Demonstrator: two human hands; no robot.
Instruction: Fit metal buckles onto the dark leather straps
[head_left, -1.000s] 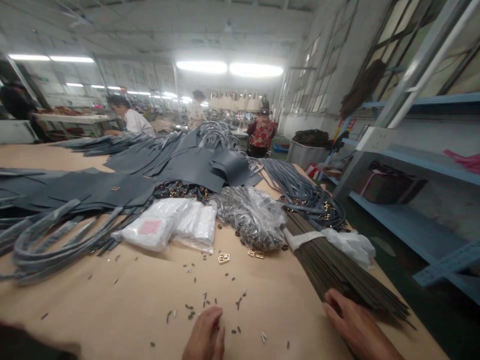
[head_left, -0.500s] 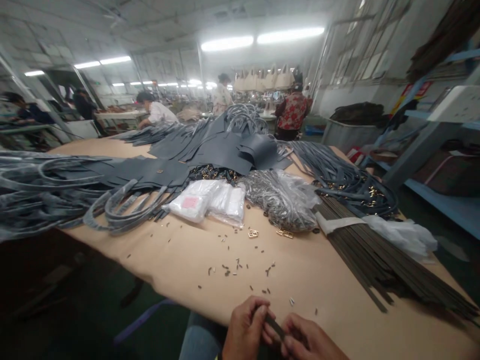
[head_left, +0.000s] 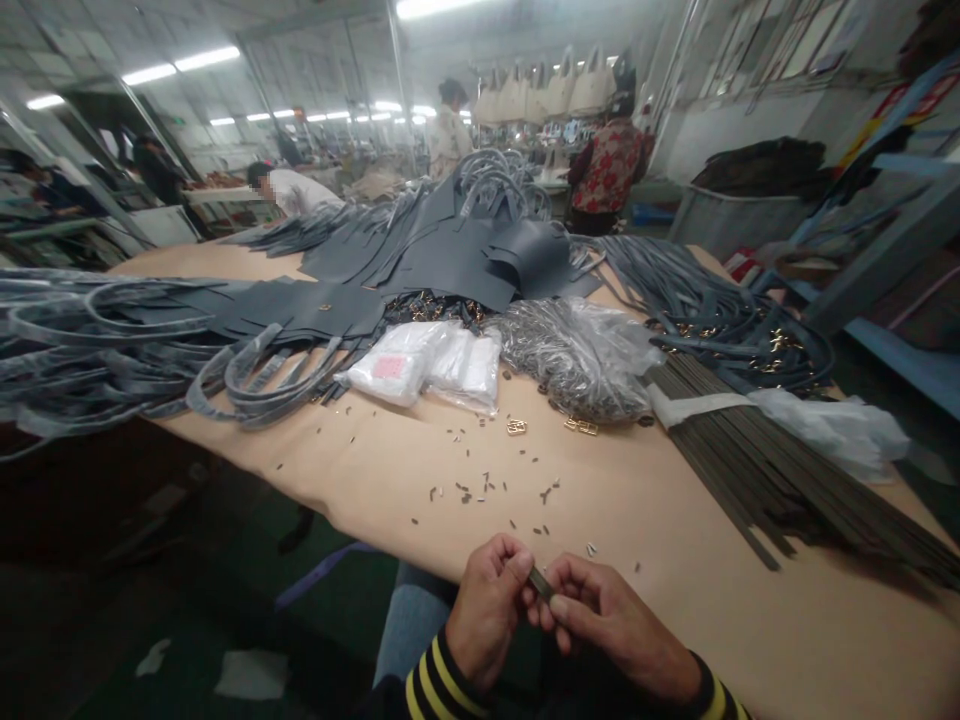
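Note:
Close to the table's near edge, a dark olive strap [head_left: 541, 584] runs between my two hands, only a short stretch of it showing. My left hand [head_left: 487, 610] pinches one end between thumb and fingers. The fingers of my right hand [head_left: 611, 612] are closed on the other end, nearer to me. Past the hands, many small dark and silvery pieces [head_left: 466, 498] lie scattered over the brown table covering [head_left: 375, 470]. Further off are a gold buckle [head_left: 517, 427] and more gold buckles [head_left: 582, 427] side by side.
White plastic packets [head_left: 401, 365] and a clear bag of dark parts [head_left: 577, 360] stand mid-table. Right of them lies a tied bundle of olive strips [head_left: 720, 450]. Grey-blue panels [head_left: 450, 255] and wrapped handles [head_left: 97, 350] are heaped behind. Several people work in the background.
The camera view has tilted down, bringing the striped cuffs into sight. My hands have drawn closer together, and less of the strap shows between them.

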